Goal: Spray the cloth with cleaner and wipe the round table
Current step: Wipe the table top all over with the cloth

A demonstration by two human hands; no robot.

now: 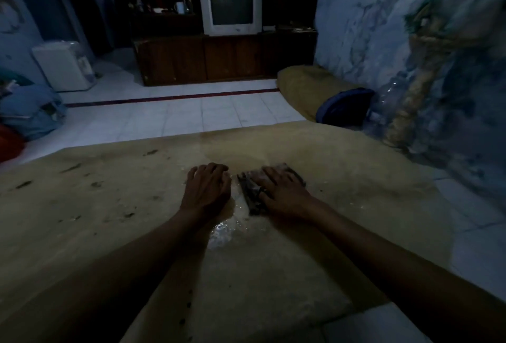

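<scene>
Head view looks down along both forearms to a tan surface [273, 274] that fills the lower half of the picture. Nearest the viewer a wet, shiny patch [221, 230] lies between the wrists, so some liquid is already on the surface. Just beyond it the left hand [206, 188] rests palm down on the bare surface, fingers straight and close together, holding nothing. Just beside it the right hand [282, 192] lies flat on a dark folded cloth [250, 195], fingers slightly spread and pressing it down rather than curling round it. Judging by the wet sheen and the cloth under the palm, the spraying looks done and the wiping is in hand; no spray bottle is visible. Dark smudges [74, 168] are scattered over the left part of the surface, well apart from the cloth, so that side looks left to wipe. Nothing stands on the surface in the way of the cloth. Beyond the far edge is pale tiled floor [191, 112], with a clear plastic bottle [388, 107] to the right and a blue bundle [32, 107] to the left. Farthest off, a grey television [231, 6] sits on a dark wooden cabinet [219, 58].
</scene>
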